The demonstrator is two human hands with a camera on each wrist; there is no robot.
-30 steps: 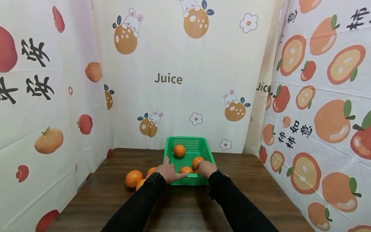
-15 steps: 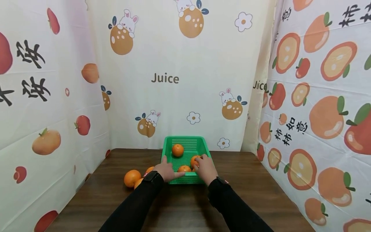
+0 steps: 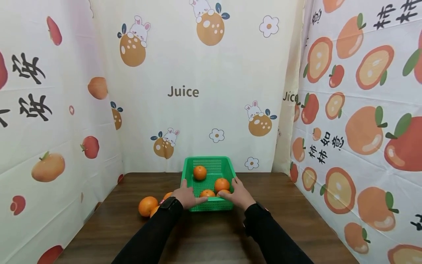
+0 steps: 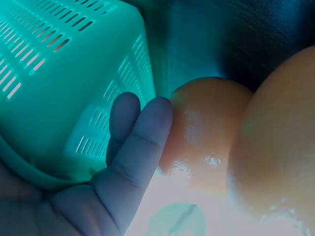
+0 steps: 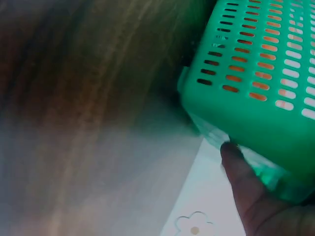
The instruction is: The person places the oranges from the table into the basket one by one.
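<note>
A green slotted plastic basket [image 3: 211, 207] stands on the table with several oranges [image 3: 222, 184] inside, most of them near its front wall. One orange [image 3: 199, 173] lies toward the back left. At the front left corner, my left hand [image 3: 187, 196] rests with its thumb along the front rim and fingers extended beside the left wall. My right hand [image 3: 242, 196] is spread across the front right corner, thumb at the front rim. In the right wrist view a fairly straight finger [image 5: 238, 172] lies against the basket's outer side. Neither hand holds an orange.
Left of the basket, several loose oranges [image 3: 148, 206] sit on the dark wooden table [image 3: 211, 242], partly hidden by the left wrist. They are close to my left fingers in the left wrist view. Fruit-printed cloth [image 3: 211, 110] hangs behind and on both sides.
My right hand has left the orange at the front right of the basket and moved to the basket's right corner. The left hand keeps its place; the whole view has shifted slightly.
</note>
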